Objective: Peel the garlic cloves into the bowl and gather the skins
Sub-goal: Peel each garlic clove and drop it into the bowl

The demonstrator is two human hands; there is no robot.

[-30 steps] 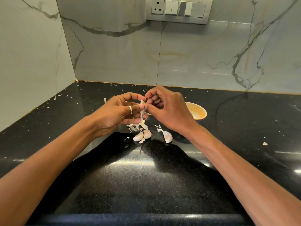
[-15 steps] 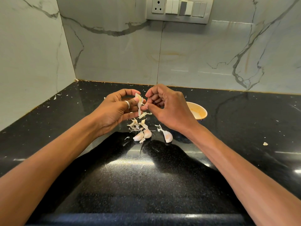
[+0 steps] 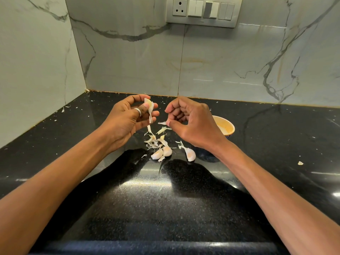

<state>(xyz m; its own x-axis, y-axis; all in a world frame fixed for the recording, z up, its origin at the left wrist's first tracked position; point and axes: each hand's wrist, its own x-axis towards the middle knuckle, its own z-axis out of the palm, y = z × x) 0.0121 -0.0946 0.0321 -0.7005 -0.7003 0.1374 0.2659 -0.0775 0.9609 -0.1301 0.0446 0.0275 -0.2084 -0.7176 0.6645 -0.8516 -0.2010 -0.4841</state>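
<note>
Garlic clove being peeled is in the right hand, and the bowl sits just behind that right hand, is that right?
Not quite. The head view shows the clove in the left hand, not the right; the right hand only pinches a scrap of skin. The bowl does sit just behind the right hand.

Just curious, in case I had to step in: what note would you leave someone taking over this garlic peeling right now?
Left hand holds a half-peeled clove, skin dangling.
Right hand pinches a torn strip of skin.
Three cloves lie on the counter, seemingly unpeeled, beside a loose pile of skins.
The bowl stands behind the right wrist; its contents cannot be told.
Left: finish this clove, peel the three, gather the skins.
</note>
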